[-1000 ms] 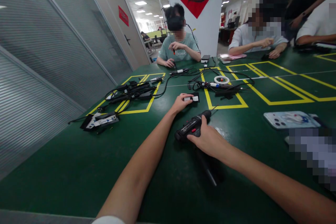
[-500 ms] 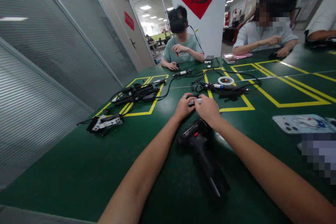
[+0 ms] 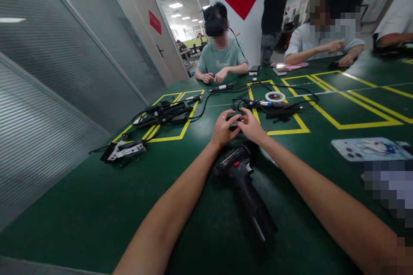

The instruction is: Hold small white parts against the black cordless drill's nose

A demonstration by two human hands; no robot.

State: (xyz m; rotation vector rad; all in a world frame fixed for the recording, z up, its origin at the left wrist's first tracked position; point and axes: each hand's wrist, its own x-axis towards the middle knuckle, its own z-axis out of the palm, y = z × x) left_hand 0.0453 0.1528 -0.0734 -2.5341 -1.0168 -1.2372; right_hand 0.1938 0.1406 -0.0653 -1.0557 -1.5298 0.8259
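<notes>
Both hands meet over the table beyond a black cordless drill [image 3: 250, 191], which lies on its side between my forearms. My left hand [image 3: 224, 129] is closed around a small black device with a lighter face [image 3: 234, 123]; its kind is not clear. Thumb and fingers of my right hand [image 3: 252, 126] pinch at the same device from the right. Much of it is hidden by the fingers. The drill's chuck end lies close to my right wrist, its red button and trigger facing up.
Black cables and tools [image 3: 164, 114] lie at the left, near a black and white part [image 3: 127, 150]. Ahead are a white ring [image 3: 275, 97] and a soldering-iron-like tool [image 3: 267, 104]. A patterned phone [image 3: 368, 149] rests at the right. Co-workers sit across the green table [image 3: 97, 215].
My fingers have shifted on the small device, which now shows a dark side where a light one showed. The opposite co-worker's raised hand has come down, and a standing person has appeared behind.
</notes>
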